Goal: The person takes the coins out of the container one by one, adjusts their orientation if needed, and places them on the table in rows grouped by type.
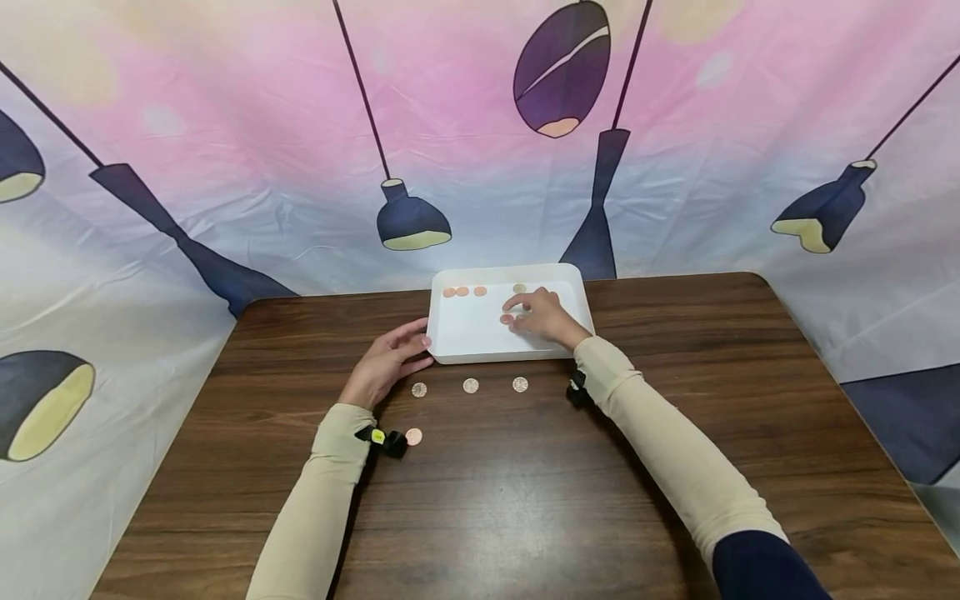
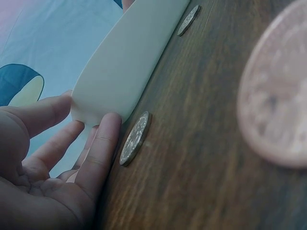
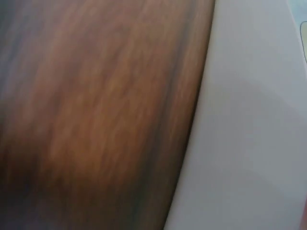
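A white tray (image 1: 480, 333) lies at the back of the table. Inside it, my right hand (image 1: 546, 318) reaches down, with a copper-coloured coin (image 1: 506, 319) between its thumb and index finger. Behind that hand lies a yellowish coin (image 1: 520, 288); further left along the back wall are three copper-coloured coins (image 1: 480, 291). My left hand (image 1: 381, 364) rests at the tray's left front corner; in the left wrist view its fairly straight fingers (image 2: 103, 148) touch the tray wall (image 2: 120, 67). The right wrist view catches mainly the tray's outer wall (image 3: 249, 115), not the grip.
Three silvery coins lie in a row before the tray: left (image 1: 419, 389), middle (image 1: 470, 386) and right (image 1: 520, 384). A copper-coloured coin (image 1: 414, 437) lies beside my left wrist. The wooden table (image 1: 510, 500) meets a patterned cloth (image 1: 300, 208) behind.
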A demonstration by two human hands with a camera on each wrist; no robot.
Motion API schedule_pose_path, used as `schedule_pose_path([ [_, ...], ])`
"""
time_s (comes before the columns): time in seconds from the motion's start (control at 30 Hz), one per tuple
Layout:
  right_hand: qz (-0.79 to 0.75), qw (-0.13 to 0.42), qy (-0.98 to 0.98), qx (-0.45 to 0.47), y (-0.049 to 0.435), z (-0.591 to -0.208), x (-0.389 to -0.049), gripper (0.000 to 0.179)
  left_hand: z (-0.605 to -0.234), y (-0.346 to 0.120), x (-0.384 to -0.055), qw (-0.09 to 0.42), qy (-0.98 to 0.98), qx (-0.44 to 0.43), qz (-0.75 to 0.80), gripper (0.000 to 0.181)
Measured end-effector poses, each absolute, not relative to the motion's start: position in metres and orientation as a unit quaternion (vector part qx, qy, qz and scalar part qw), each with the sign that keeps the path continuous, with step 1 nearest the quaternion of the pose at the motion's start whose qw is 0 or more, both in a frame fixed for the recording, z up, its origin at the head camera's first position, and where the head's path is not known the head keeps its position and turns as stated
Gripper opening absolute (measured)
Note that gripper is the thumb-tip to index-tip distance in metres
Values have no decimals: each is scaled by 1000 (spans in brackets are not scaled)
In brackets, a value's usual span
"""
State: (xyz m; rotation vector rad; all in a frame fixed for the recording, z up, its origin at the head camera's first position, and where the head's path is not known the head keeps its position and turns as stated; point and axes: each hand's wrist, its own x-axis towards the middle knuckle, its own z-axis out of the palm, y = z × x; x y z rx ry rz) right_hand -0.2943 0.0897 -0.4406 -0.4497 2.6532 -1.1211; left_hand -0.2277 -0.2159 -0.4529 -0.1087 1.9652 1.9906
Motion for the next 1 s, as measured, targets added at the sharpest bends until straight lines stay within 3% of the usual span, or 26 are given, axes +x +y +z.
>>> schedule_pose_path([
  [0.47,-316,146,926,-148,79,-433,-300,17,-451,-214,-228,170,694,-39,698,55],
  [0.77,-309,134,916,-220,81,-435,-296,10,-451,-214,-226,168,691,-42,701,55],
  [1.0,-293,112,919,-240,85,-435,-291,20,-452,-214,-225,168,693,-39,700,56],
])
